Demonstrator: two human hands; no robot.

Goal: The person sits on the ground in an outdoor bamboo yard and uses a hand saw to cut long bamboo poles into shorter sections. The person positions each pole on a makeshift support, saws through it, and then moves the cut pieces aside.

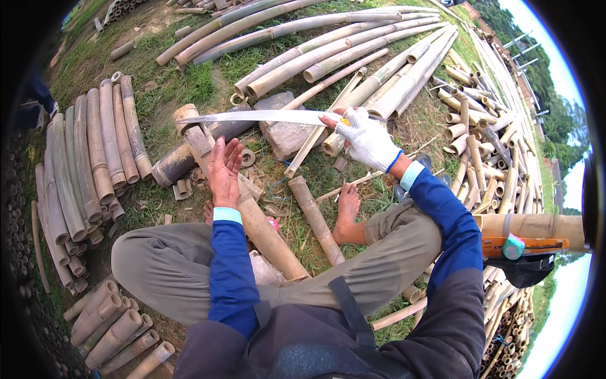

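Note:
A saw with a long, pale, slightly curved blade [265, 117] lies across the view, a bit of yellow showing at its handle. My right hand [366, 139], in a white knit glove with a bare finger showing, is closed on the handle end. The blade's far end meets the upper end of a bamboo pole [252, 218], which slants down between my legs. My left hand [224, 174] is bare, palm up with fingers stretched out, next to this pole. It holds nothing; whether it touches the pole I cannot tell.
A dark bamboo log [173, 165] lies crosswise by the pole's upper end, near a stone block [284, 136]. A short bamboo length [315, 218] rests by my bare foot [348, 211]. Bamboo stacks [79, 164] stand at the left; long poles [334, 54] lie ahead.

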